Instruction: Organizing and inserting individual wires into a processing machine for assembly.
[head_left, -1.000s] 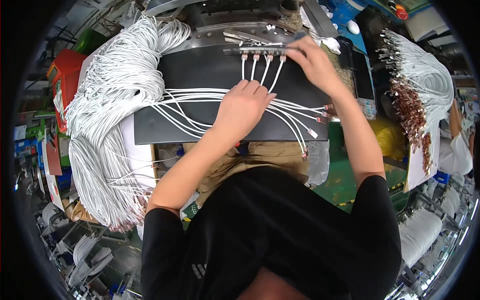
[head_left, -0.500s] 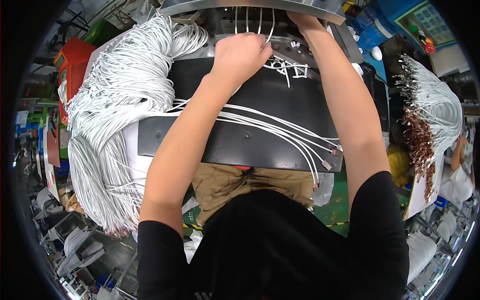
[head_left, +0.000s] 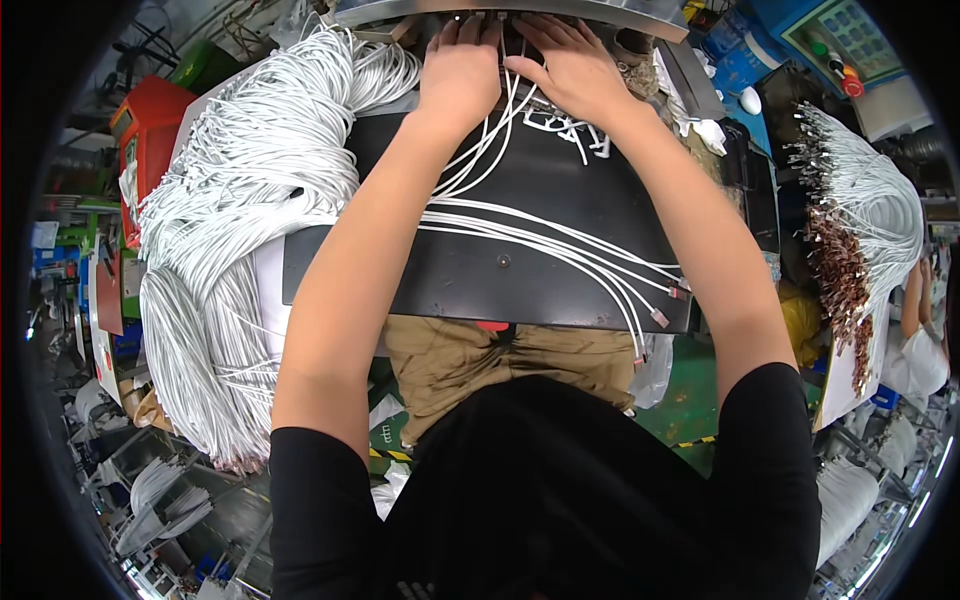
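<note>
Under the machine's metal edge (head_left: pixel 520 12), my left hand (head_left: pixel 460 78) lies with fingers stretched forward, its tips at the cable ends. Beside it, my right hand (head_left: pixel 572 72) has its fingers extended and its thumb apart, pointing toward the left hand. Several white cables (head_left: pixel 503 125) run between the two hands and down under my left forearm. Just what the fingertips touch is partly hidden. Another group of white cables (head_left: pixel 530 228) with connector ends lies across the black board (head_left: pixel 590 205), below my hands. White plastic scraps (head_left: pixel 570 128) lie near my right wrist.
A big heap of white cables (head_left: pixel 250 140) covers the left side, with a bundle (head_left: pixel 190 370) hanging lower. At right hangs another cable bundle (head_left: pixel 880 215) with metal and brown ends. A red box (head_left: pixel 150 130) stands far left. A person's arm (head_left: pixel 912 300) shows at the right rim.
My right hand has come from the far right under the metal edge to beside my left. My left hand has moved forward, its fingers now extended. The cables between them now curve toward me.
</note>
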